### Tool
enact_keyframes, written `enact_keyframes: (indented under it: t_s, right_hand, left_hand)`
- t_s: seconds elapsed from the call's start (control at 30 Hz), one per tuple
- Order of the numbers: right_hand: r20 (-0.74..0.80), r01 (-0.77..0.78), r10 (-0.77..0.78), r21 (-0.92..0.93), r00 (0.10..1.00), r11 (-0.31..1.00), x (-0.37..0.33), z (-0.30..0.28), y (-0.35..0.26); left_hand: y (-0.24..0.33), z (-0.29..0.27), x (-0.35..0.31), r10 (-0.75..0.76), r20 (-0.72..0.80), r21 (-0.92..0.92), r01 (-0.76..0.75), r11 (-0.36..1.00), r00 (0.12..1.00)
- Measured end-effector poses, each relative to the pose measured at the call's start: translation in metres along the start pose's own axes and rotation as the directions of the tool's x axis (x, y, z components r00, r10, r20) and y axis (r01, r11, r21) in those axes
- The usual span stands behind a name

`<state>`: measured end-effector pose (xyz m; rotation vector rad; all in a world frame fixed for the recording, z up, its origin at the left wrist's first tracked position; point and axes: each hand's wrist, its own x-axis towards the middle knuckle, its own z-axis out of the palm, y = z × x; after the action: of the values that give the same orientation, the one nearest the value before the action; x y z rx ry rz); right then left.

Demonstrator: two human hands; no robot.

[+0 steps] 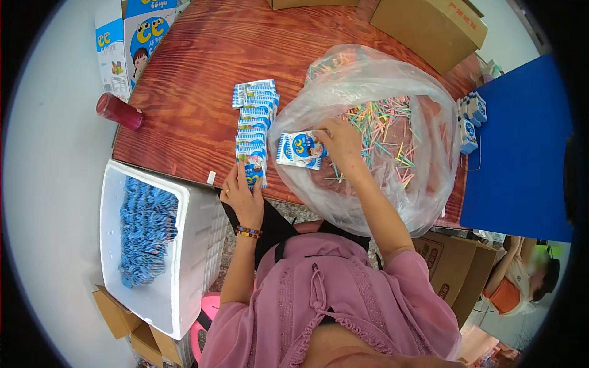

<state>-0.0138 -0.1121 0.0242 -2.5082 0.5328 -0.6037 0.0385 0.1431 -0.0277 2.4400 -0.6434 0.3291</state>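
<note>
A row of overlapping blue-and-white sachets (253, 116) runs away from me on the wooden table. At its near end, by the table's edge, my left hand (242, 199) has its thumb and fingers closed around the nearest sachet. To the right lies a large clear plastic bag (423, 205), spread wide around many thin coloured sticks (383, 126). My right hand (342, 144) pinches the right side of a few blue-and-white sachets (299, 149) over the bag's left part. How many sachets it holds I cannot tell, as they overlap.
A white foam box (184, 245) full of blue sachets stands at my left. A red-lidded jar (120, 111) sits at the table's left edge, near printed cartons (147, 37). Brown cardboard boxes (423, 30) stand at the back. Small packs (469, 122) lie by a blue board (521, 153); another person (518, 282) is far right.
</note>
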Motion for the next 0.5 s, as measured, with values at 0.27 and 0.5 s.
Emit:
enact_keyframes:
  t_s: [0.27,0.5]
  right_hand:
    - [0.165,-0.111,0.095,0.094,0.982,0.989,0.0,-0.006,0.026]
    - [0.188,-0.192,0.095,0.601,0.977,0.776,-0.011,-0.037,0.043]
  left_hand:
    - [0.012,-0.003,0.004,0.015,0.043,0.03,-0.016,0.999,0.999]
    - [0.065,-0.016,0.03,-0.034,0.05,-0.565,0.057,0.823,0.998]
